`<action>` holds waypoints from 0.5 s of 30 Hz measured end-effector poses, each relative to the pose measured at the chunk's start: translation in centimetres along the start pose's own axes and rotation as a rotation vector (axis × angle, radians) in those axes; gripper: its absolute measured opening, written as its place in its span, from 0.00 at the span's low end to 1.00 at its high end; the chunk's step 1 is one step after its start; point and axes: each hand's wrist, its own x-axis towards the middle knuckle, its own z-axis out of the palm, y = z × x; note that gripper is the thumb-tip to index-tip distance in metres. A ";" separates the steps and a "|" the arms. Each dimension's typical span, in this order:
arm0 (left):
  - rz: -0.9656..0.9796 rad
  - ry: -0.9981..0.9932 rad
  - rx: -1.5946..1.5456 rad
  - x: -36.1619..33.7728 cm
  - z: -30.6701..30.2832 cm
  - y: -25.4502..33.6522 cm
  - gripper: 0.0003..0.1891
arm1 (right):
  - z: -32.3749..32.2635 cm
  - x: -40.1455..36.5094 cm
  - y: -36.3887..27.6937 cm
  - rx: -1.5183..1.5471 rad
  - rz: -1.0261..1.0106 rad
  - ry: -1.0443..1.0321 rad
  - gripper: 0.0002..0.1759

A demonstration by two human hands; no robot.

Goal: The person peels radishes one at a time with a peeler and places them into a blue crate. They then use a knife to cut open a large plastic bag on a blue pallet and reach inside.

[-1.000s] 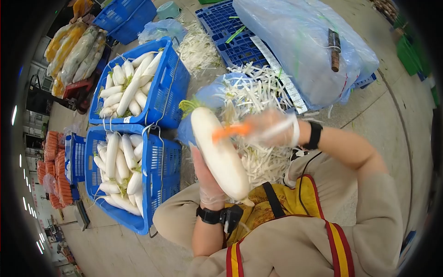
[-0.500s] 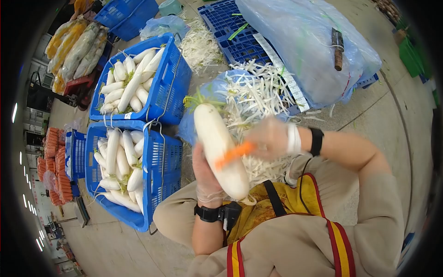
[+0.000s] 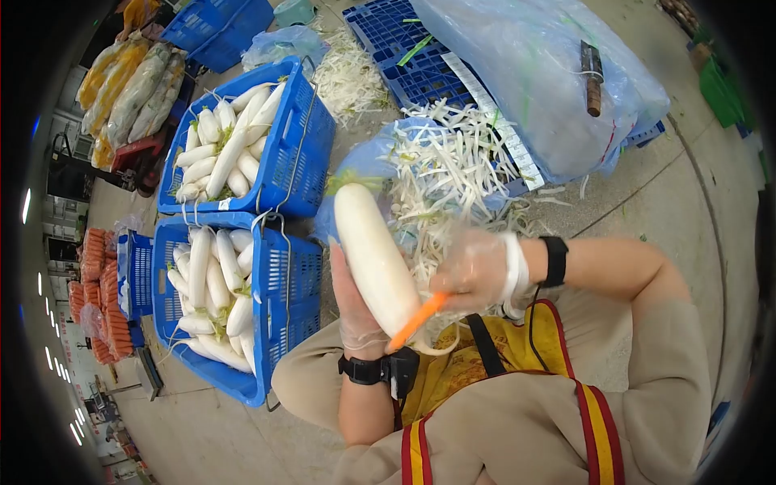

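Observation:
A large white radish lies tilted across my left hand, its leafy end pointing away from me and its root end towards my lap. My left hand, in a clear plastic glove, is closed along the radish's left side and underneath. In my right hand, also gloved, an orange peeler is gripped by its handle. The peeler's head rests close to the root end, where a thin curl of peel hangs. Long white peelings are heaped beyond and below the radish.
Two blue crates full of white radishes stand on my left. A knife lies on a large plastic-wrapped bundle over a blue pallet. More peelings lie on the floor at the back.
The peeler has travelled down the radish from its middle to the root end. My left hand's fingers have straightened somewhat along the radish's side.

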 end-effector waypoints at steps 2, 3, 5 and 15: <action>-0.056 -0.189 -0.031 0.6 -1.7 0.2 0.29 | 1.0 -0.1 -0.6 0.018 0.012 -0.013 0.10; -0.027 -0.087 0.020 0.0 -0.8 -0.2 0.27 | 0.9 0.2 0.8 -0.074 0.143 -0.011 0.08; -0.058 -0.059 0.040 -0.8 0.7 -1.2 0.26 | -1.0 2.0 3.0 -0.186 0.276 0.132 0.09; -0.003 -0.089 0.014 0.3 -0.3 0.3 0.26 | 0.7 -0.2 0.1 -0.002 -0.039 -0.016 0.07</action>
